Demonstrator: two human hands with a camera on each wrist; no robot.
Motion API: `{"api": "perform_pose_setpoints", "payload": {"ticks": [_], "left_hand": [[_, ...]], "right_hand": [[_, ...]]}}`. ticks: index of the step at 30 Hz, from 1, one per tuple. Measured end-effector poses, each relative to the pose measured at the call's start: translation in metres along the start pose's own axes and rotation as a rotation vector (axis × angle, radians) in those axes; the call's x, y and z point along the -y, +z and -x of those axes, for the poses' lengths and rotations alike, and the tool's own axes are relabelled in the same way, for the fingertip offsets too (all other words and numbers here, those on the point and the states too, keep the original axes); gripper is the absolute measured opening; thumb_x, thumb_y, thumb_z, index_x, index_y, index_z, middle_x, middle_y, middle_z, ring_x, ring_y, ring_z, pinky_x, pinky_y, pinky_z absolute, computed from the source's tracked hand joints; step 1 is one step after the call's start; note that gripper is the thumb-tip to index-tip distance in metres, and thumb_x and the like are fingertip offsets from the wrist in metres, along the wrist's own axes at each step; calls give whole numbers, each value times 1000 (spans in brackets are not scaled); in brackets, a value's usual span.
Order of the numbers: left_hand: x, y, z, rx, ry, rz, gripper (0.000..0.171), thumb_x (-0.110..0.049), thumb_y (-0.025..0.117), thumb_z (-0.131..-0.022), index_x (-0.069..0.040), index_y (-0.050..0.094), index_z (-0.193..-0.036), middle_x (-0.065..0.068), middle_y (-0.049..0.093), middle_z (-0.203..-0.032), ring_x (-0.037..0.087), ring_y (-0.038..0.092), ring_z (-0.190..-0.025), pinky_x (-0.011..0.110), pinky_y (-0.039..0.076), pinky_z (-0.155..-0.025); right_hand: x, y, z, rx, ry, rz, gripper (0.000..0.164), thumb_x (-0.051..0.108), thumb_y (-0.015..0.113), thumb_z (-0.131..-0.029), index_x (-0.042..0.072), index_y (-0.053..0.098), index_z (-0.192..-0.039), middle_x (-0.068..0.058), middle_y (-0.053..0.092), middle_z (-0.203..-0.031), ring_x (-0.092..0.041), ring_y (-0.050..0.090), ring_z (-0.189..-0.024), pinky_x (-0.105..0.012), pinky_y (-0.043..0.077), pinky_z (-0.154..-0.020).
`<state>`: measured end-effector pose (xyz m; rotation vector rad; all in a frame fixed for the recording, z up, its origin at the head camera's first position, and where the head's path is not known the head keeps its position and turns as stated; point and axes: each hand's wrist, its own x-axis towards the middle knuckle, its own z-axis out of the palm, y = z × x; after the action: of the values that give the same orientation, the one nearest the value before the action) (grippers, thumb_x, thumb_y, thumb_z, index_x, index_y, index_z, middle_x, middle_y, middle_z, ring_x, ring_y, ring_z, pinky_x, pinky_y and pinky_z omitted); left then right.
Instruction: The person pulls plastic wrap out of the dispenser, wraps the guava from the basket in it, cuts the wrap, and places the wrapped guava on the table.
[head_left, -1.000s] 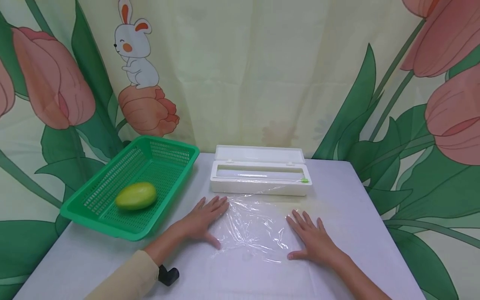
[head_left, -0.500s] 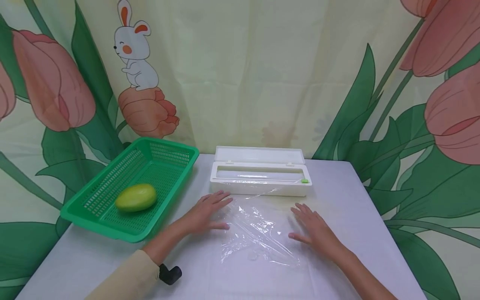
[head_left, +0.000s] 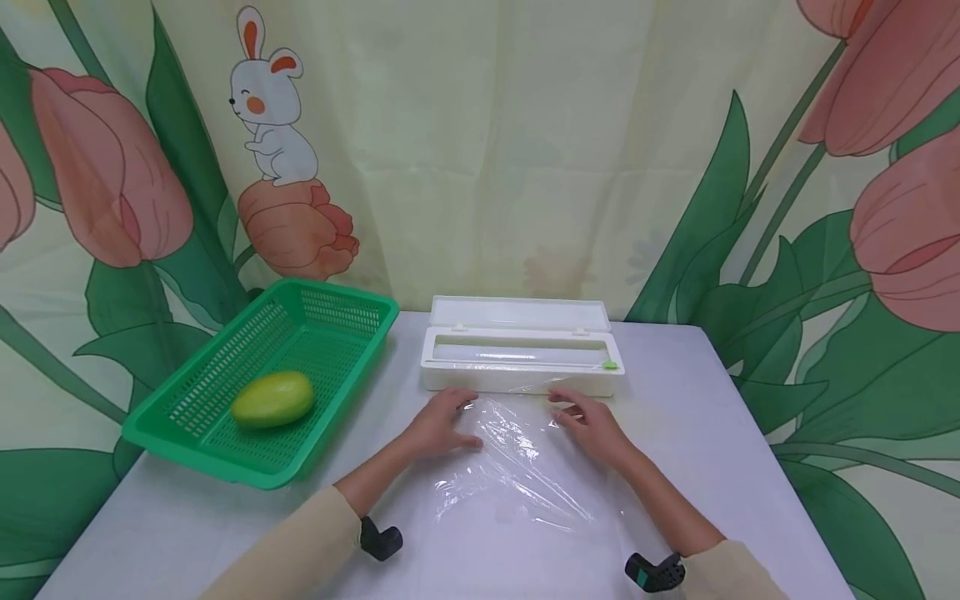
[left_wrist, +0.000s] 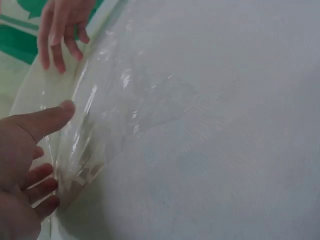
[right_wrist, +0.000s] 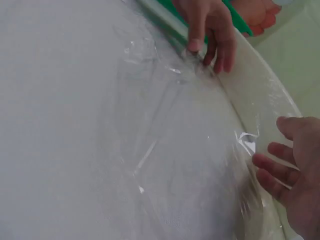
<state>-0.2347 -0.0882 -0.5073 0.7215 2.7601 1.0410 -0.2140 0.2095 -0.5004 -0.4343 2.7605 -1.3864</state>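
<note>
A crumpled sheet of clear cling film (head_left: 525, 467) lies on the white table, running back to an open white cling film dispenser box (head_left: 517, 379). My left hand (head_left: 444, 427) is at the film's left side, just before the box, thumb apart from the bent fingers. Opposite it, my right hand (head_left: 588, 423) is over the film's right side near the box front. In the right wrist view the right hand (right_wrist: 295, 170) has thumb and fingers spread apart. Neither hand visibly pinches the film; whether the fingertips touch it is hard to tell.
A green plastic basket (head_left: 352, 367) stands to the left, holding a yellow-green oval fruit (head_left: 272, 400). The box's lid (head_left: 520, 312) is raised at the back, and a small green slider (head_left: 609, 365) sits on its right end. A printed curtain (head_left: 480, 167) hangs behind the table.
Both hands lifted from lying spread flat on the film, then moved inward and toward the box, fingers now more bent. The film's near edge has shifted and wrinkled.
</note>
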Motion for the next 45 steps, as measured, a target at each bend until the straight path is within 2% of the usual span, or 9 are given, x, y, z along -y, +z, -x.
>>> {"api": "perform_pose_setpoints", "payload": {"ticks": [3, 7, 11, 16, 21, 25, 32, 41, 45], "left_hand": [[4, -2, 3, 32, 53, -117, 83, -38, 87, -67, -13, 51, -138, 9, 50, -138, 29, 45, -131, 51, 38, -108], [10, -11, 6, 66, 113, -150, 88, -37, 88, -66, -14, 49, -141, 10, 45, -146, 32, 40, -136, 55, 33, -109], [16, -15, 4, 79, 126, -185, 79, -43, 79, -77, -13, 47, -143, 9, 44, -149, 31, 39, -139, 55, 32, -112], [19, -13, 1, -13, 107, -178, 53, -38, 63, -92, -9, 54, -136, 10, 55, -139, 30, 47, -133, 54, 37, -108], [18, -13, 1, -124, 77, -174, 40, -29, 65, -91, -9, 63, -126, 8, 65, -125, 27, 57, -121, 52, 42, -99], [21, -13, 0, -181, 81, -170, 36, -24, 69, -87, -8, 67, -119, 9, 69, -116, 27, 61, -113, 48, 45, -98], [24, -14, 1, -197, 20, -131, 36, -21, 74, -83, -6, 69, -115, 11, 69, -115, 29, 63, -112, 43, 49, -99], [30, -21, 4, -245, -38, -80, 29, -19, 74, -84, -8, 71, -110, 8, 72, -111, 27, 65, -109, 43, 50, -96], [34, -23, 5, -228, -59, -79, 29, -18, 73, -84, -7, 70, -110, 9, 71, -112, 27, 65, -110, 43, 49, -98]], "right_hand": [[-8, -3, -5, 10, 55, -54, 49, 10, 66, -91, 7, 51, -137, -18, 63, -126, -21, 69, -93, -22, 55, -70], [-15, -7, -7, 35, 119, -123, 49, 12, 65, -92, 5, 50, -138, -21, 60, -126, -21, 69, -91, -24, 56, -68], [-19, -10, -8, 46, 156, -191, 46, 15, 60, -95, 3, 49, -138, -23, 59, -128, -20, 69, -93, -26, 57, -70], [-25, -13, -11, 2, 180, -241, 38, 13, 57, -97, 0, 54, -132, -26, 63, -120, -12, 66, -82, -25, 55, -65], [-30, -19, -12, -67, 259, -195, 29, 16, 57, -97, 2, 63, -122, -18, 68, -99, -10, 56, -62, -22, 45, -50], [-37, -24, -13, -69, 343, -218, 30, 21, 55, -99, 3, 64, -121, -13, 69, -106, -11, 53, -59, -22, 41, -47], [-44, -36, -10, -66, 436, -388, 37, 25, 53, -100, 0, 59, -126, -2, 71, -112, -7, 63, -67, -20, 44, -51], [-51, -52, -2, -88, 484, -383, 42, 29, 51, -101, 1, 55, -132, -3, 70, -120, -6, 66, -71, -21, 46, -53], [-55, -56, 2, -101, 499, -400, 43, 29, 50, -101, 1, 53, -134, 2, 71, -116, -6, 67, -72, -20, 46, -53]]}}
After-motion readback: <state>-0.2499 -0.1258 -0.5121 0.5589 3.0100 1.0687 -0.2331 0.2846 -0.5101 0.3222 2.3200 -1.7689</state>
